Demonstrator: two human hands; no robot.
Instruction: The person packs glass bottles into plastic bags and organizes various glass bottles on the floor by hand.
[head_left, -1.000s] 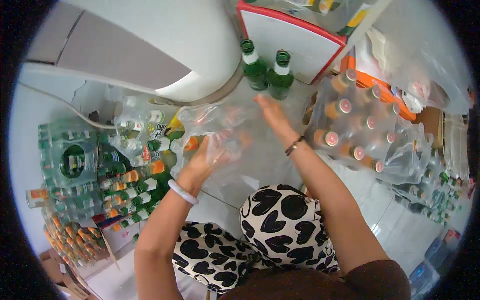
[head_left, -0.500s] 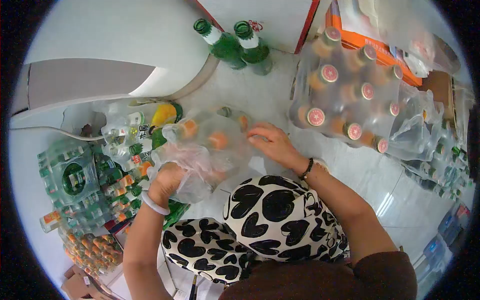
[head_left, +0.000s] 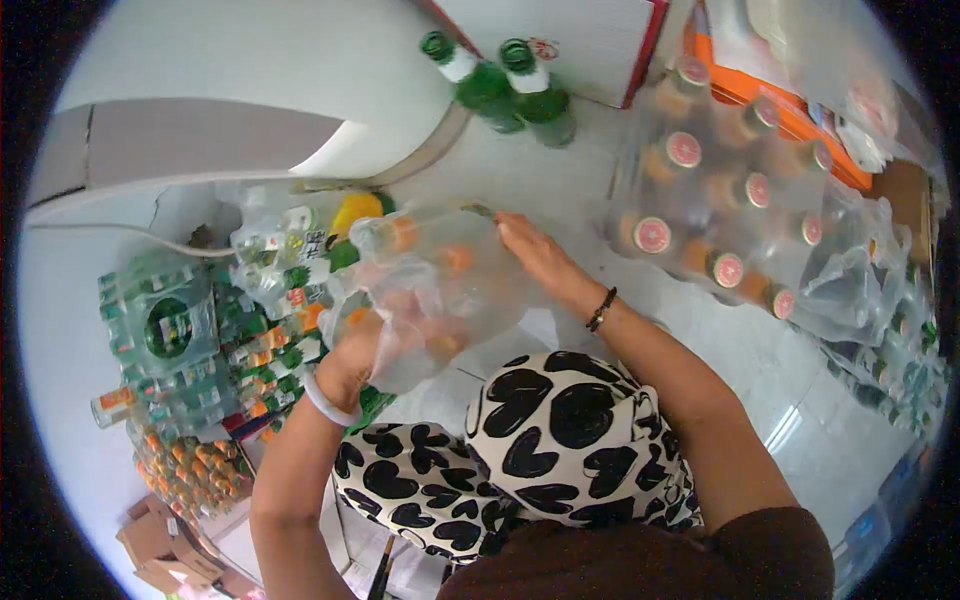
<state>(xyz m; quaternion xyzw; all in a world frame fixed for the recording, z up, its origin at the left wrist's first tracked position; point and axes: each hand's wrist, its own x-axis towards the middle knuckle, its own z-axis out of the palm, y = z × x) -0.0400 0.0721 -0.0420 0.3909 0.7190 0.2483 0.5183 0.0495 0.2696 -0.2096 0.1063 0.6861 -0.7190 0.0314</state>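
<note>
A clear plastic bag point(head_left: 410, 290) with several bottles with orange labels inside lies in front of my knees. My left hand point(head_left: 365, 345), a white bangle at its wrist, reaches into the bag's near-left side. Its fingers are blurred behind the film, so their grip cannot be made out. Along the far-right side of the bag rests my right hand point(head_left: 540, 262), fingers stretched out and touching the film. A dark green bottle end point(head_left: 478, 210) shows beside its fingertips. The thumb is hidden.
Two green bottles point(head_left: 540, 105) stand at the back near a white carton point(head_left: 570, 40). On the right is a film-wrapped pack of capped bottles point(head_left: 720, 190). Many green bottles point(head_left: 165, 325) are stacked at the left, near loose orange-labelled bottles point(head_left: 270, 345). A curved white casing point(head_left: 270, 70) rises behind.
The view has shifted, moving the surroundings slightly right. My right hand's fingers have straightened along the bag and reach farther forward. My left hand is still in the bag.
</note>
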